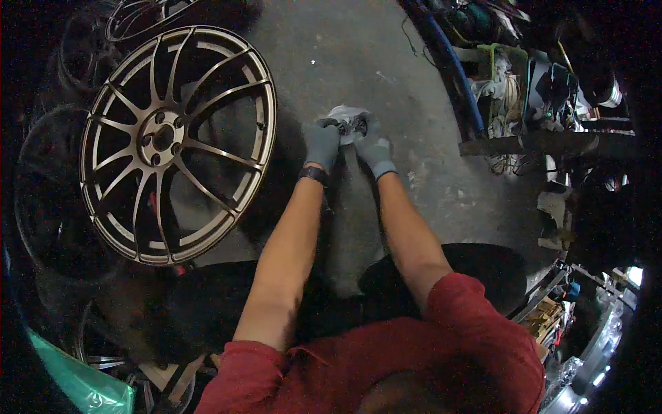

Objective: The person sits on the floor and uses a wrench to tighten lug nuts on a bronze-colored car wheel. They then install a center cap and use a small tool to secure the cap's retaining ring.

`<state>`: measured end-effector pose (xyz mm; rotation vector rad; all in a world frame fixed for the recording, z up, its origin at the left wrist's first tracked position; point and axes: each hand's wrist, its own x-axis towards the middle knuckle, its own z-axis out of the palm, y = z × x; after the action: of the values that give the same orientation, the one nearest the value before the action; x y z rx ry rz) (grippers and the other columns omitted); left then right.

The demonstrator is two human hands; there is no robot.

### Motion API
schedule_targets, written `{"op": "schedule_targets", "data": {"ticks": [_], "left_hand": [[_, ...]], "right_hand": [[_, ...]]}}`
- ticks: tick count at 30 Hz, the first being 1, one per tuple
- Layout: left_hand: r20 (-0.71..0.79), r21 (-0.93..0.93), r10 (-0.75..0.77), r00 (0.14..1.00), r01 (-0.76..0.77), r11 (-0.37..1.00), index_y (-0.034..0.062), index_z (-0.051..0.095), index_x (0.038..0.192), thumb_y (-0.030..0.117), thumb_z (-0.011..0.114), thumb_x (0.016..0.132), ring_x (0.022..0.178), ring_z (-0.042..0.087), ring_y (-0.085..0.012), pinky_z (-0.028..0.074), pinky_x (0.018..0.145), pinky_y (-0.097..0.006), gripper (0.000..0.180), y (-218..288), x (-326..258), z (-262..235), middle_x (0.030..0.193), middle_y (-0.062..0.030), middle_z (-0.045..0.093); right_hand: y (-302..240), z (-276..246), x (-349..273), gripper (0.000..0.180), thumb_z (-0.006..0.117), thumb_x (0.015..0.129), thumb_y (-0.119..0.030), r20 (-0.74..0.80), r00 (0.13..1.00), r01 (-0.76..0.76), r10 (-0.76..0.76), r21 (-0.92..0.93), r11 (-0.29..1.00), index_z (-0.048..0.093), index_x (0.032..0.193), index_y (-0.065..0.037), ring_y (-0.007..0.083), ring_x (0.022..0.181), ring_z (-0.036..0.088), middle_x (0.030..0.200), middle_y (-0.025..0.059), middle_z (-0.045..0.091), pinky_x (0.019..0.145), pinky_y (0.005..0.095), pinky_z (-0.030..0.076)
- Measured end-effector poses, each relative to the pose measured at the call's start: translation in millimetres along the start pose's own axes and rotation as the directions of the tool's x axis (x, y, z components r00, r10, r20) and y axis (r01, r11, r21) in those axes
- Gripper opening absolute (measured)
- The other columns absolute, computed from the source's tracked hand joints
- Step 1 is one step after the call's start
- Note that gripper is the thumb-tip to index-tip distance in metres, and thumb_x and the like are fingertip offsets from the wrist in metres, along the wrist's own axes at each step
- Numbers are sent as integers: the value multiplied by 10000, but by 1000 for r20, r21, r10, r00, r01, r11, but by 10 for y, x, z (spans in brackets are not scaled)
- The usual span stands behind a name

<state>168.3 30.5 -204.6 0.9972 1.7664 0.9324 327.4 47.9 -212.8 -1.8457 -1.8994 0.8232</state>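
Our gloved left hand [323,146] and right hand [374,152] both curl inward, grasping a crumpled white bundle [350,112] between them. A bronze wheel [150,129] sits at their nine o'clock.

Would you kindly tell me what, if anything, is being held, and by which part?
A crumpled white cloth, it seems: the left gloved hand grips its left side, the right gloved hand its right side.

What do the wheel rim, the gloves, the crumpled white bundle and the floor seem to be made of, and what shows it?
Wheel rim: probably metal, satin bronze; crisp highlights along its edges.
Gloves: likely fabric, matt grey; close fit without shine.
White bundle: cloth or paper, unclear; soft creases, no gloss.
Floor: probably concrete, dull grey; patchy scuffs.
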Motion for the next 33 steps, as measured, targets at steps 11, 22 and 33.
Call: {"op": "schedule_targets", "data": {"ticks": [11, 22, 33], "left_hand": [[-26, 108, 126, 992, -122, 987, 60, 756, 1134, 183, 588, 898, 1062, 695, -396, 522, 928, -466, 315, 1201, -638, -137, 1148, -230, 728], [-82, 661, 835, 545, -597, 454, 57, 740, 1110, 244, 670, 926, 930, 694, -406, 545, 855, -500, 272, 3798, -511, -2617, 951, -208, 717], [29, 986, 355, 934, -84, 141, 140, 737, 1144, 276, 708, 897, 975, 716, -354, 580, 847, -481, 283, 1353, -511, -4115, 1025, -130, 718]], "right_hand": [[145, -437, 370, 711, 617, 913, -583, 278, 957, -62, 88, -104, 993, 537, 1479, -160, 424, 1265, 616, 1361, 234, 650, 1057, 491, 490], [-661, -1180, 456, 393, 759, 935, -324, 231, 971, -11, -64, 310, 951, 686, 1198, -40, 155, 987, 623, 1117, 34, 693, 835, 298, 486], [-776, -1232, 377, 382, 754, 947, -275, 55, 998, 3, -33, 472, 881, 713, 1176, 27, 158, 966, 659, 1100, 75, 748, 884, 324, 513]]}}
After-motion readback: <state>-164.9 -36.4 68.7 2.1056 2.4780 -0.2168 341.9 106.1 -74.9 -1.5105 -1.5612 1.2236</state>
